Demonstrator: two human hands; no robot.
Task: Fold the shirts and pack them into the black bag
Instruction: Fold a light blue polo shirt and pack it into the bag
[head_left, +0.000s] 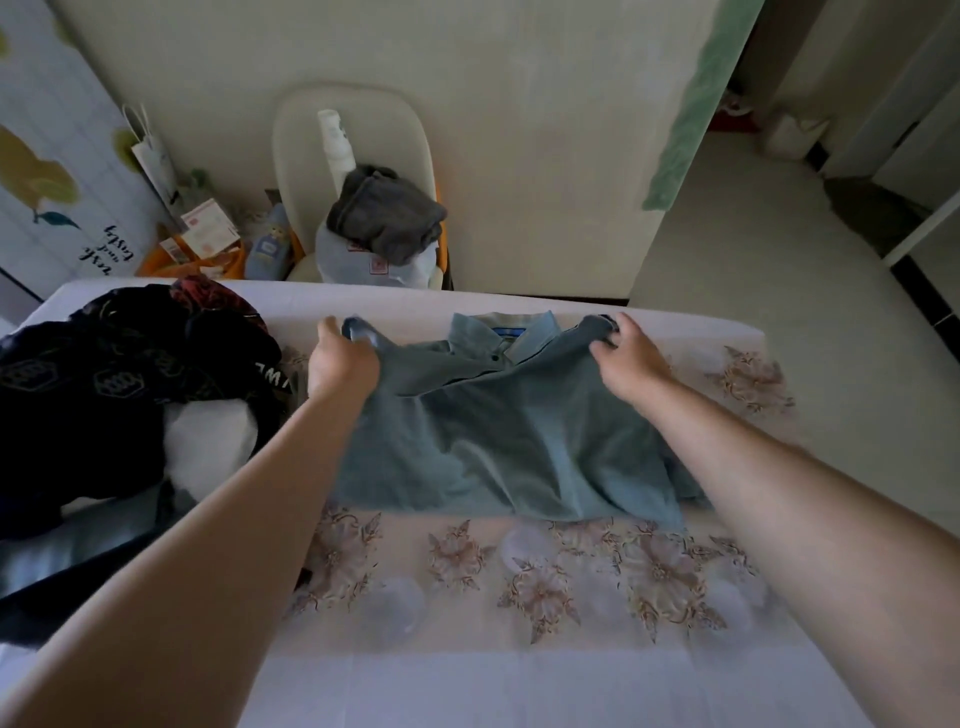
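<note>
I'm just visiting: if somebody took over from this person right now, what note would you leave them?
Left hand grips one shoulder of the blue shirt; right hand grips the other.
The shirt lies spread on the flowered bed, collar away, looking not yet folded.
A dark heap lies at the left; what it holds I cannot tell.
A grey garment sits on the chair beyond.
Done: shirt laid out.
Left: fold, then pack.

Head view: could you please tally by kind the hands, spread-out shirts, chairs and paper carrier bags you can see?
Hands: 2, the left hand and the right hand, each gripping a shoulder of the shirt
Spread-out shirts: 1, the blue-grey polo shirt on the bed
Chairs: 1, the cream chair
Paper carrier bags: 1, the white paper bag
Total: 5
</note>
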